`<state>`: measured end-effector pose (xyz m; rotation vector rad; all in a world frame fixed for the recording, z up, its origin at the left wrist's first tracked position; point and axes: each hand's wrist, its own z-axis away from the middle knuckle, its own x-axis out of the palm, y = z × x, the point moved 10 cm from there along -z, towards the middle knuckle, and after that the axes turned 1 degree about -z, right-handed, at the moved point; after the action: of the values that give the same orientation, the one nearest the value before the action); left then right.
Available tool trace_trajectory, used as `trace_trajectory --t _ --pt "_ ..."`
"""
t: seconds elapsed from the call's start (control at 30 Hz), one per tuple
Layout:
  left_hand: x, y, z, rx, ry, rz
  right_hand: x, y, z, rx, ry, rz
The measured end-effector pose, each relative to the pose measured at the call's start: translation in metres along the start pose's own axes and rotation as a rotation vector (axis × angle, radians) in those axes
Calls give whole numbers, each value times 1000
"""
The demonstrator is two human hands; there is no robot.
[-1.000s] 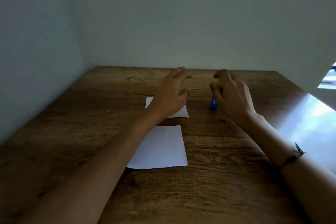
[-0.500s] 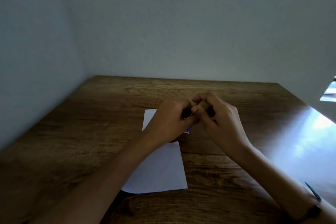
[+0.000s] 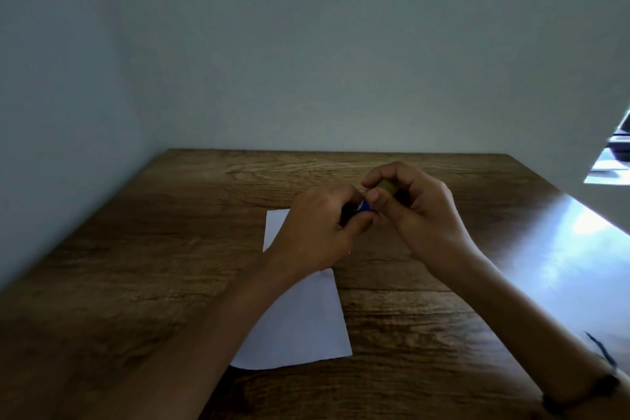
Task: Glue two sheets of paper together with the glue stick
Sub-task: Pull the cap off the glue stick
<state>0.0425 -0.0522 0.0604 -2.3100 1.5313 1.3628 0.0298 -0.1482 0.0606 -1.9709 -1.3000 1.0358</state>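
Two white paper sheets lie on the wooden table: the near sheet is partly under my left forearm, the far sheet mostly hidden behind my left hand. My left hand is shut on the blue body of the glue stick, held above the papers. My right hand pinches the stick's yellowish cap with thumb and fingers. Whether the cap is still on the stick or just off, I cannot tell. Both hands touch at the fingertips.
Pale walls close the table in at the back and left. The table's right edge shines with light from an opening at the far right. A dark band circles my right wrist.
My right hand took the glue stick from the table and brought it to my left hand. Both hands now hold it above the papers, the right fingers shifted onto the cap.
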Motion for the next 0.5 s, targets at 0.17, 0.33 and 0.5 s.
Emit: trace_trajectory --t 0.17,0.33,0.5 --pt "-3 4 1 17 25 -11 1 -5 2 -27 -31 -28" --pt "-3 -6 3 -39 14 37 -22 -16 -3 -96 16 -97" --pt "-6 -26 3 -160 44 114 -43 19 -8 58 100 -108"
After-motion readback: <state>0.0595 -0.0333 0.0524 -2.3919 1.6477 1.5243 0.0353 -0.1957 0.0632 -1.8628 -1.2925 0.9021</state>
